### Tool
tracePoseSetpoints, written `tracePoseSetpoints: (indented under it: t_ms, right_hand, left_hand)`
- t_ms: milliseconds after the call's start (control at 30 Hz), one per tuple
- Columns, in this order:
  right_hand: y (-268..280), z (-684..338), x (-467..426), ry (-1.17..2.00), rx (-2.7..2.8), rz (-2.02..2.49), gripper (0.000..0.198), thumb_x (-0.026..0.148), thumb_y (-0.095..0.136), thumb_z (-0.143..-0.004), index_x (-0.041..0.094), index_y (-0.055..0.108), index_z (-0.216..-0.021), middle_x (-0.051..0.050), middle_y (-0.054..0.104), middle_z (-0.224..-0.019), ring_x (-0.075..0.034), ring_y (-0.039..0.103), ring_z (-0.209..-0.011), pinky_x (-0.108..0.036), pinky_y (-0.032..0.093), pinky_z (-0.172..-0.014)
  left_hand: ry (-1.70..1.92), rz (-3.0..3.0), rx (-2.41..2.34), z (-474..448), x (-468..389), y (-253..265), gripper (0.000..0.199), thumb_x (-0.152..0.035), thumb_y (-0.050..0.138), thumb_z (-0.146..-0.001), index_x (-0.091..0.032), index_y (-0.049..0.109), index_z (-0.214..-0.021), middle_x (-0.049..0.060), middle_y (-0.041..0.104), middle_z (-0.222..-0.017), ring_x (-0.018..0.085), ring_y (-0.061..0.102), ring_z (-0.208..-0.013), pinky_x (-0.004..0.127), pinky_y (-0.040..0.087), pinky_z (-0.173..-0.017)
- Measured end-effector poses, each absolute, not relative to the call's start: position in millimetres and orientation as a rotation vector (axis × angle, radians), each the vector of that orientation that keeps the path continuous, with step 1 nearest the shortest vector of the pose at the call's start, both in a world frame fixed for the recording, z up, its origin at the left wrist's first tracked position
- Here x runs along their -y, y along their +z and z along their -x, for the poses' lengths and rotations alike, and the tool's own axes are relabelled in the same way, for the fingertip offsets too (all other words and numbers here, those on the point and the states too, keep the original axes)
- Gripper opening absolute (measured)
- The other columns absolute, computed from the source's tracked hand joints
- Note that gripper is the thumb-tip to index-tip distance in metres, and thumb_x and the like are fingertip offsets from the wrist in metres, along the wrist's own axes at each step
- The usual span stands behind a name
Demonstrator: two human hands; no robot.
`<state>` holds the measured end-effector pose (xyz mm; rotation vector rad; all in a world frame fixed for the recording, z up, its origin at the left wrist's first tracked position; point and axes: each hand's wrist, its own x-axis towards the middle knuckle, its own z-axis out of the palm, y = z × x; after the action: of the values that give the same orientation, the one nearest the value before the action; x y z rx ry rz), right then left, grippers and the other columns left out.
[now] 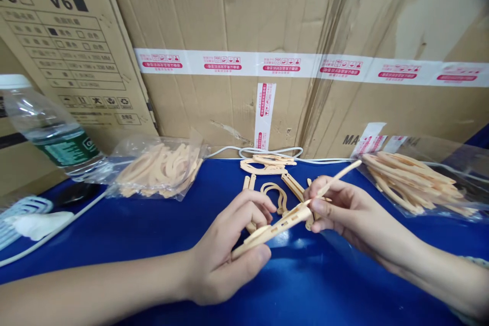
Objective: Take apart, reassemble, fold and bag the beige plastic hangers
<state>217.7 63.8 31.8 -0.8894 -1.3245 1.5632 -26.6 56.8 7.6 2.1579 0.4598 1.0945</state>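
Note:
My left hand (229,249) is closed around a long beige plastic hanger piece (284,224) with small rectangular slots, tilted up to the right. Between the thumb and fingers of my right hand (344,204) is a slim, slightly curved beige hanger arm (344,170). Its lower end meets the far end of the slotted piece; whether the two are joined I cannot tell. Behind my hands lie a curved hanger hook (281,196), straight beige strips (293,186) and a small stack of hanger pieces (263,165). My left fingers hide part of the slotted piece.
On the blue table (153,229), clear bags of beige parts lie at left (160,170) and right (416,181). A water bottle (57,132) leans at far left near a white cable (76,219). A large cardboard box (229,15) stands along the back.

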Motion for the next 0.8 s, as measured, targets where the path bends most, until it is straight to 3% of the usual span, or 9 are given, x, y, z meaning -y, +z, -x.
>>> tracePoseSetpoints:
  t_ms: [100, 200, 367, 500, 567, 667, 800]
  right_hand:
    - [29, -212, -57, 1.513, 1.356, 0.892, 0.028, 0.027, 0.085, -0.071, 0.018, 0.059, -0.076, 0.0, 0.063, -0.075, -0.013, 0.065, -0.068, -0.02, 0.059, -0.059]
    - [24, -208, -53, 1.47, 1.445, 0.878, 0.026, 0.028, 0.083, -0.073, 0.017, 0.059, -0.075, 0.0, 0.064, -0.071, -0.013, 0.066, -0.064, -0.022, 0.059, -0.06]
    - [14, -208, -48, 1.323, 1.611, 0.857, 0.019, 0.027, 0.078, -0.079, 0.018, 0.061, -0.077, 0.0, 0.065, -0.073, -0.011, 0.064, -0.064, -0.02, 0.054, -0.062]
    - [11, -210, -44, 1.064, 1.872, 0.85, 0.004, 0.022, 0.068, -0.088, 0.019, 0.068, -0.086, -0.002, 0.066, -0.079, -0.013, 0.063, -0.072, -0.023, 0.051, -0.066]
    - [11, -210, -42, 0.965, 1.995, 0.768, 0.007, 0.016, 0.062, -0.091, 0.018, 0.069, -0.091, -0.003, 0.067, -0.082, -0.014, 0.063, -0.076, -0.025, 0.05, -0.07]
    - [13, -209, -40, 0.888, 2.063, 0.67, 0.013, 0.009, 0.059, -0.092, 0.017, 0.069, -0.093, -0.004, 0.066, -0.084, -0.014, 0.063, -0.078, -0.025, 0.05, -0.071]
    - [14, -210, -38, 0.794, 2.124, 0.612, 0.021, 0.004, 0.053, -0.092, 0.016, 0.068, -0.1, -0.005, 0.067, -0.088, -0.014, 0.063, -0.079, -0.026, 0.05, -0.071]
  left_hand:
    - [0.859, -1.999, -0.397, 26, -59, 8, 0.012, -0.026, 0.056, -0.086, -0.018, 0.049, -0.09, 0.013, 0.049, -0.121, 0.024, 0.056, -0.104, 0.038, 0.051, -0.084]
    - [0.635, -1.67, -0.407, 24, -63, 7, 0.022, -0.036, 0.059, -0.088, -0.018, 0.047, -0.09, 0.013, 0.049, -0.123, 0.018, 0.064, -0.085, 0.033, 0.055, -0.071]
    - [0.509, -1.409, -0.493, 21, -67, 7, 0.042, -0.057, 0.057, -0.086, -0.018, 0.047, -0.098, 0.003, 0.058, -0.081, 0.013, 0.06, -0.062, 0.023, 0.049, -0.056]
    - [0.486, -1.592, -0.645, 19, -67, 10, 0.024, -0.04, 0.057, -0.091, -0.017, 0.055, -0.097, -0.002, 0.054, -0.072, 0.008, 0.046, -0.056, 0.017, 0.036, -0.051]
    - [0.451, -1.692, -0.656, 18, -66, 11, 0.017, -0.032, 0.056, -0.092, -0.016, 0.059, -0.097, -0.003, 0.052, -0.071, 0.007, 0.041, -0.056, 0.017, 0.032, -0.05]
    - [0.397, -1.754, -0.613, 17, -65, 12, 0.016, -0.028, 0.053, -0.093, -0.014, 0.06, -0.099, -0.004, 0.05, -0.071, 0.007, 0.039, -0.056, 0.018, 0.032, -0.051]
    - [0.36, -1.924, -0.588, 17, -63, 16, 0.023, -0.028, 0.046, -0.097, -0.013, 0.061, -0.088, -0.003, 0.048, -0.069, 0.009, 0.042, -0.06, 0.02, 0.034, -0.055]
